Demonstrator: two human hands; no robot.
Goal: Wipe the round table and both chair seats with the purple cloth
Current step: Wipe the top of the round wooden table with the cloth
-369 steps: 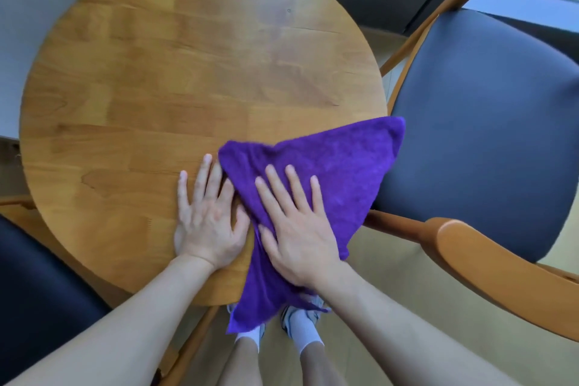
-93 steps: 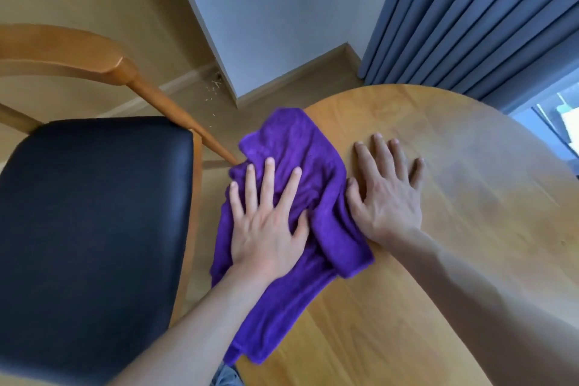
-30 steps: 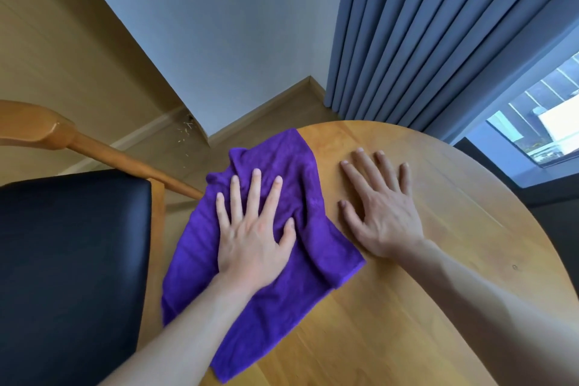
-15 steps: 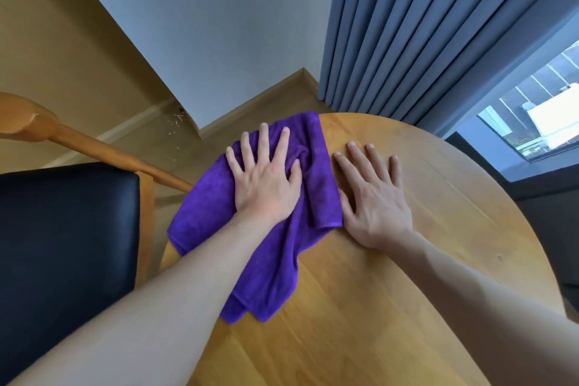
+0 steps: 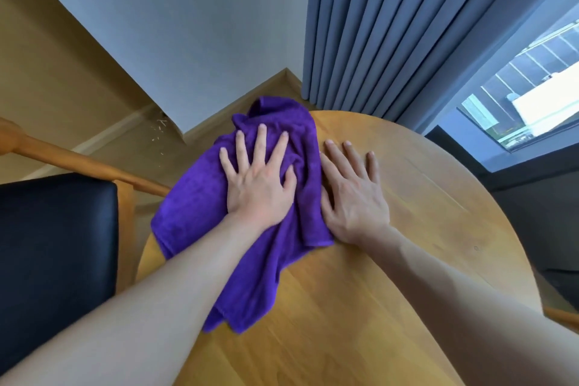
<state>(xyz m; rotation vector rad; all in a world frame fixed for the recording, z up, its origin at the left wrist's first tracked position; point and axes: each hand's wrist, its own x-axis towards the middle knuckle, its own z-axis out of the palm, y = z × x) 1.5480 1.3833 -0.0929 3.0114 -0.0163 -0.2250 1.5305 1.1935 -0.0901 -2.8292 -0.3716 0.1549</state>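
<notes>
The purple cloth lies bunched on the left part of the round wooden table, its far end reaching the table's rim. My left hand presses flat on the cloth with fingers spread. My right hand lies flat on the bare wood just right of the cloth, its inner edge touching the fabric. A chair with a black seat and wooden frame stands to the left of the table. Only a dark sliver of a second chair shows at the right edge.
A white wall corner and wooden floor lie beyond the table. Blue-grey curtains hang behind the table's far edge, with a window at the right. The left chair's wooden armrest runs close to the cloth.
My left hand has pushed the cloth farther along the table toward its far rim, bunching it more. My right hand has stayed flat beside it.
</notes>
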